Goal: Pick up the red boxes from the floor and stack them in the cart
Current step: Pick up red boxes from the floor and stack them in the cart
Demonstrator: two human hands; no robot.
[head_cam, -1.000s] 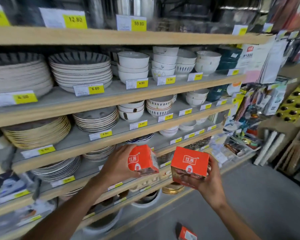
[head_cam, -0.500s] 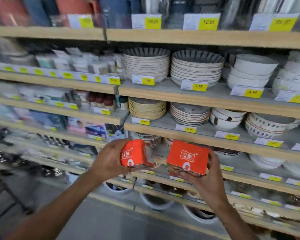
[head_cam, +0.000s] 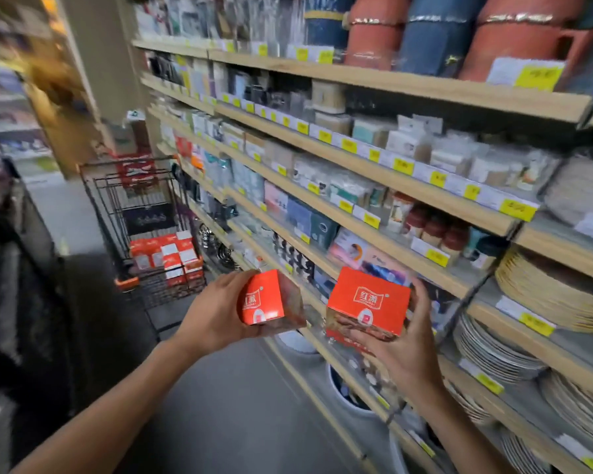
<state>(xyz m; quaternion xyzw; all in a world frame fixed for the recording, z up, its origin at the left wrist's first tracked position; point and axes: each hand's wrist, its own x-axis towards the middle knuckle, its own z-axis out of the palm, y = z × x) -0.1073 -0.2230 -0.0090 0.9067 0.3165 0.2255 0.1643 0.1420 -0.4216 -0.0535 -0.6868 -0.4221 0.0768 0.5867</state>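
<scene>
I hold one red box in each hand at chest height. My left hand (head_cam: 216, 313) grips a small red box (head_cam: 262, 299) from its left side and underneath. My right hand (head_cam: 404, 354) cups a second red box (head_cam: 368, 302) from below and from the right. Both boxes show white lettering on a red face. Ahead to the left stands a black wire cart (head_cam: 141, 206) with an orange corner bumper. Several red boxes (head_cam: 166, 253) lie stacked inside its basket. The cart is well beyond arm's reach, up the aisle.
Wooden shelves (head_cam: 374, 172) with packaged goods, plates and yellow price tags run along the right side. Dark, blurred fixtures (head_cam: 18, 302) line the left of the aisle. Grey floor (head_cam: 220, 405) stretches between me and the cart. White bowls sit under the lowest shelf.
The view has swung left along the aisle, away from the bowl shelves, and the cart has come into sight. Both hands keep the same hold on their boxes.
</scene>
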